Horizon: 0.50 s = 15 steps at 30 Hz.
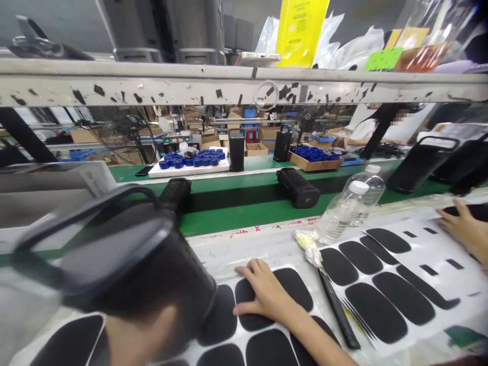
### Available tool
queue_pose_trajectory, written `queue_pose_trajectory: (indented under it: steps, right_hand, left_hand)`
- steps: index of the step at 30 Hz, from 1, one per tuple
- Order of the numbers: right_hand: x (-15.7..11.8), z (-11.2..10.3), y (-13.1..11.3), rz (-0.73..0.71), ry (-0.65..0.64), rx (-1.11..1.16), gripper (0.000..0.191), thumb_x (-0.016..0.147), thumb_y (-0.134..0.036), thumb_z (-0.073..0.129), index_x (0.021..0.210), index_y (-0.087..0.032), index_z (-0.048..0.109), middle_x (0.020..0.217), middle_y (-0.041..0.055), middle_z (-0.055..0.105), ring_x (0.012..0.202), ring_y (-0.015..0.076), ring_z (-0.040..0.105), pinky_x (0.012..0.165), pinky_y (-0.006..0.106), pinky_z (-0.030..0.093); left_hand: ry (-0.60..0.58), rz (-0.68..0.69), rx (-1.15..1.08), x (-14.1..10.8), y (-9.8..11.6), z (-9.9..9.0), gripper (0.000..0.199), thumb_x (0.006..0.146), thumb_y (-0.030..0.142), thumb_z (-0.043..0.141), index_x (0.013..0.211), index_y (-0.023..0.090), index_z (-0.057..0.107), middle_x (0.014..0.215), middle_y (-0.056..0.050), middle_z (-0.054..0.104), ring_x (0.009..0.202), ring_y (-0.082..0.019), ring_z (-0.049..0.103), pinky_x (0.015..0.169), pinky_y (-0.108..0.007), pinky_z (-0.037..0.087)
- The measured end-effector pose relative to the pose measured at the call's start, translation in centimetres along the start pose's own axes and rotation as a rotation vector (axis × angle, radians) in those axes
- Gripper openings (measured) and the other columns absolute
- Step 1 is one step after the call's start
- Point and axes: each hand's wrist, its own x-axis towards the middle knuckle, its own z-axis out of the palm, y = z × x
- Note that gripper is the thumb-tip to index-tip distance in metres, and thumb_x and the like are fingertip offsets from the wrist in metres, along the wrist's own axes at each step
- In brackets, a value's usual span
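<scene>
My left hand (pixel 141 333), blurred by motion, is wrapped around a black portable speaker (pixel 152 269) with a carry handle. The speaker is tilted, its handle end toward the upper left, and blocks part of the bench. On a white backing sheet (pixel 241 336) of rounded black adhesive pads, my right hand (pixel 263 290) rests with thumb and fingers apart. Its fingertips touch or hover just over one black pad (pixel 249 321); which one I cannot tell. Right of my forearm lies a black-handled tool (pixel 337 310), its far end near crumpled whitish material (pixel 308 244).
Another person's hand (pixel 463 226) is over a second pad sheet (pixel 415 264) at right. Two clear bottles (pixel 343 211) stand behind the tool. Beyond runs a green conveyor (pixel 232 213) with black speakers (pixel 297 188). A shelf edge (pixel 190 84) crosses overhead.
</scene>
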Motion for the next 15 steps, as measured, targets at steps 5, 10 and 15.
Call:
queue_pose_trajectory:
  steps: [5,10,15]
  right_hand:
    - [-4.4,-1.5,3.0,0.101,0.157,0.036,0.036,0.097,-0.029,0.063,0.129,-0.016,0.051,0.118,0.0090,0.056,0.109,0.0237,0.057,0.092,0.041,0.053]
    - [-9.7,-0.9,7.5,0.314,0.262,-0.130,0.022,0.098,-0.008,0.045,0.116,-0.014,0.055,0.110,0.0101,0.058,0.101,0.0256,0.059,0.087,0.047,0.054]
    - [-11.1,0.0,10.3,0.331,0.162,-0.176,0.026,0.093,-0.009,0.060,0.118,-0.016,0.058,0.111,0.0070,0.062,0.097,0.0219,0.063,0.085,0.041,0.057]
  left_hand:
    - [-0.175,-0.008,0.012,-1.6,0.6,4.1,0.046,0.055,0.063,0.068,0.072,0.023,0.055,0.064,-0.005,0.063,0.075,-0.035,0.065,0.106,-0.062,0.039]
    - [-0.238,0.034,0.016,-2.5,0.1,6.9,0.076,0.049,0.063,0.072,0.104,0.016,0.050,0.098,-0.015,0.067,0.099,-0.037,0.065,0.101,-0.053,0.047]
    - [-0.179,-0.022,-0.041,-0.8,0.2,7.4,0.080,0.050,0.067,0.072,0.104,0.011,0.052,0.102,-0.019,0.063,0.100,-0.042,0.062,0.099,-0.061,0.046]
